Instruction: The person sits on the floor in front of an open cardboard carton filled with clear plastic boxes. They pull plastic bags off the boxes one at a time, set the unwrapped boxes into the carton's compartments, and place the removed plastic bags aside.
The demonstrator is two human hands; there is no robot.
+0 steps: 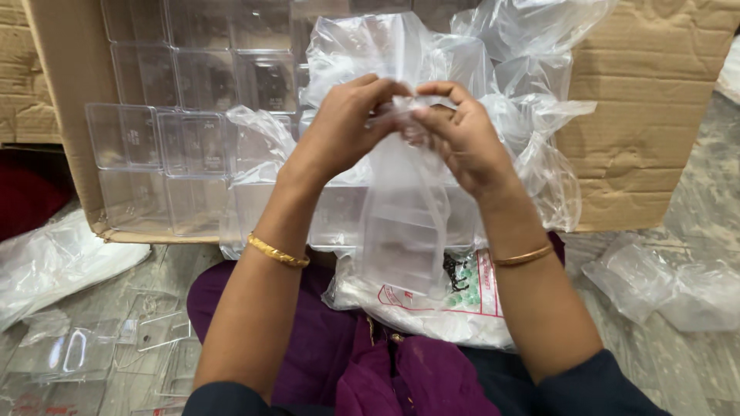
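My left hand [343,127] and my right hand [459,135] meet at chest height, both pinching the top edge of a thin clear plastic bag [401,223]. The bag hangs down between my forearms with a clear plastic box inside it. Each wrist carries a gold bangle. Behind the hands stands an open cardboard carton [655,85] lined with loose clear plastic film [532,46] and packed with rows of clear plastic boxes [193,142].
A printed plastic packet [462,296] lies on my lap over purple cloth. Flat clear plastic lids [100,347] lie on the floor at lower left, a crumpled white bag [54,262] at left, more crumpled clear bags [678,289] at right.
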